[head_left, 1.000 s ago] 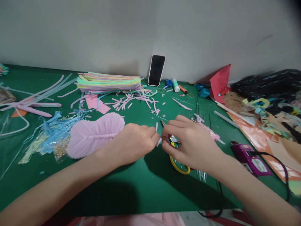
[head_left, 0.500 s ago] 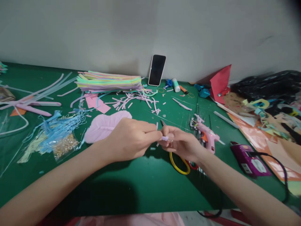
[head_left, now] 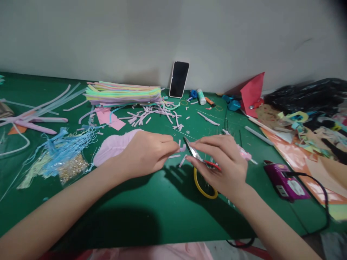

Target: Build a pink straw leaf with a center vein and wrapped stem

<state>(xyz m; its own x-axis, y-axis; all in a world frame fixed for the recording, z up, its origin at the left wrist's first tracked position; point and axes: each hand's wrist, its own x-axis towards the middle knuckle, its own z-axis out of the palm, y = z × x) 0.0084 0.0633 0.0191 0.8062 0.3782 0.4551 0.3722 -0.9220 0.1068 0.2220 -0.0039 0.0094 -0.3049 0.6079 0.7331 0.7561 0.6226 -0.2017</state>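
My left hand (head_left: 150, 153) is closed in a pinch, with a short lilac pipe cleaner piece (head_left: 182, 148) at its fingertips. Under its wrist lies a fuzzy lilac petal-like shape (head_left: 112, 144), partly covered. My right hand (head_left: 222, 162) hovers at the scissors (head_left: 196, 155), thumb on the near side and fingers on the far side, held apart. The scissors have one yellow and one red handle loop and lie on the green table (head_left: 130, 220). Short lilac cuttings (head_left: 174, 156) lie between my hands.
A pink glue gun (head_left: 245, 153) sits behind my right hand, partly hidden. A purple power box (head_left: 286, 182) with a black cord is further right. A pipe cleaner bundle (head_left: 123, 94) and propped phone (head_left: 179, 79) stand at the back. Blue tassels (head_left: 65, 148) and a bead bag (head_left: 72, 168) lie left.
My right hand has let go of the lilac piece and moved right, over the scissors. My left hand has shifted slightly left and keeps its pinch. The scissors look unmoved.
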